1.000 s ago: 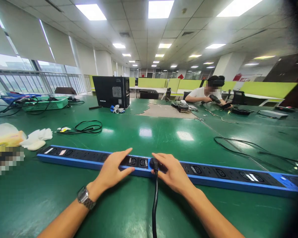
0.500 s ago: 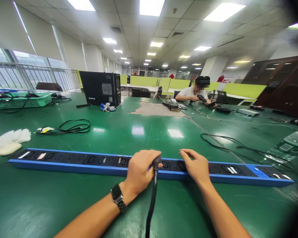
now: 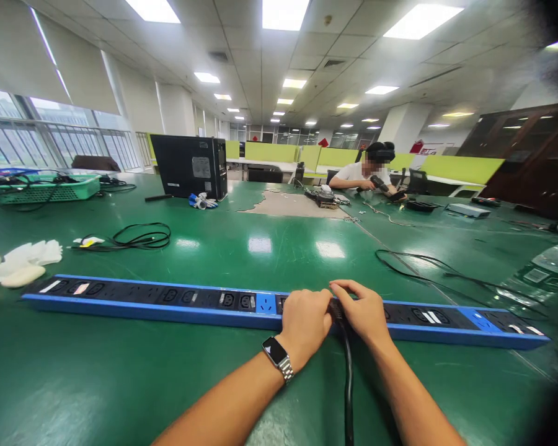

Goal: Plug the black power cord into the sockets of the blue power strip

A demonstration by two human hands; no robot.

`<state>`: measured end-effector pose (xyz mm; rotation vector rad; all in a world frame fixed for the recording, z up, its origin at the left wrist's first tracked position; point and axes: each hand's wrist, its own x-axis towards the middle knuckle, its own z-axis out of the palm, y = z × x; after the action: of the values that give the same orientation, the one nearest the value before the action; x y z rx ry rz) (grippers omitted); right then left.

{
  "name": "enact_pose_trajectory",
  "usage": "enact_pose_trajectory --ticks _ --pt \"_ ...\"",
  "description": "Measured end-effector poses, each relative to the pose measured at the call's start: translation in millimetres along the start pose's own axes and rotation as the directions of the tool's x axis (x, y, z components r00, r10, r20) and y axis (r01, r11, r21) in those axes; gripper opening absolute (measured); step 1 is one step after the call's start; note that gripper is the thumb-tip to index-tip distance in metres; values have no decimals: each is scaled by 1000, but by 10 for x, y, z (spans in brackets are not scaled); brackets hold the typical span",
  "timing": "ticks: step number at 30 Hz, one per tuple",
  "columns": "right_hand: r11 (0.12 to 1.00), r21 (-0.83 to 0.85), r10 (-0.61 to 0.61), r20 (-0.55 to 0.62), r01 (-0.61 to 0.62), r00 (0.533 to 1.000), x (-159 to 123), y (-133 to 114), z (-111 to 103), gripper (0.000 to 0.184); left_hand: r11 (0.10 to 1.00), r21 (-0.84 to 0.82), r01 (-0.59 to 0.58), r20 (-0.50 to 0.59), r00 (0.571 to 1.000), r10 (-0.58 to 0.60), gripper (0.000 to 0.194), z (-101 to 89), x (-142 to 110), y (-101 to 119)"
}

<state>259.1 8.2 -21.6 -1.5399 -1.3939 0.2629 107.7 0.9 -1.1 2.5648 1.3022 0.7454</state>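
Flanking the plug (image 3: 336, 311) at the left-to-right strip (image 3: 167, 313), my left hand (image 3: 303, 325) and right hand (image 3: 368, 314) lie equally near; whether either clamps it, I cannot tell.

Open table (image 3: 242, 254) stretched between the strip (image 3: 144, 310) and the computer (image 3: 190, 167), wide enough for a hand. A coiled cable (image 3: 142, 238) obstructed its left side; a loose cable (image 3: 423, 266) and a bottle (image 3: 539, 275) crowded the right. The left hand (image 3: 304, 325) and right hand (image 3: 363, 310) blocked the strip's middle, while a thick cord (image 3: 348, 384) split the near surface.
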Motion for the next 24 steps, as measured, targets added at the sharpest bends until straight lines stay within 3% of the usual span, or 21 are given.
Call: enact_pose_trajectory --ticks 3,5,7,9,11,13,15,17,21,24 --pt "996 37 -84 131 80 988 -23 -10 -98 31 999 18 -45 10 999 45 21 -27 -31 -6" --pt "986 76 -163 265 148 951 -40 -42 -183 33 997 -8 -72 10 997 72 42 -106 -104 -125" --pt "972 101 -233 402 210 885 -55 -74 -251 39 997 -19 -75 0 997 75 68 -247 -237 -368" --pt "963 91 -266 486 255 832 -65 -87 -281 41 999 32 -31 -22 999 32 73 -431 -410 -693" --pt "960 60 -267 486 273 832 -79 -93 -271 38 995 87 40 -22 999 -38 73 -610 -584 -1008" --pt "962 56 -268 395 269 879 -103 -132 -227 33 993 99 70 -21 997 -69 68 -730 -715 -1222" --pt "961 79 -276 260 264 926 -147 -243 -143 32 993 86 75 -32 997 -72 68 -772 -784 -1305" --pt "955 99 -293 192 279 937 -213 -414 0 33 995 72 66 -52 997 -62 71 -761 -799 -1294" --pt "945 44 -320 332 325 887 -363 -707 443 33 996 70 54 -79 996 -48 71 -719 -785 -1227" --pt "938 -81 -283 375 336 883 -421 -761 702 33 997 56 51 -85 995 -46 71 -718 -797 -1237"
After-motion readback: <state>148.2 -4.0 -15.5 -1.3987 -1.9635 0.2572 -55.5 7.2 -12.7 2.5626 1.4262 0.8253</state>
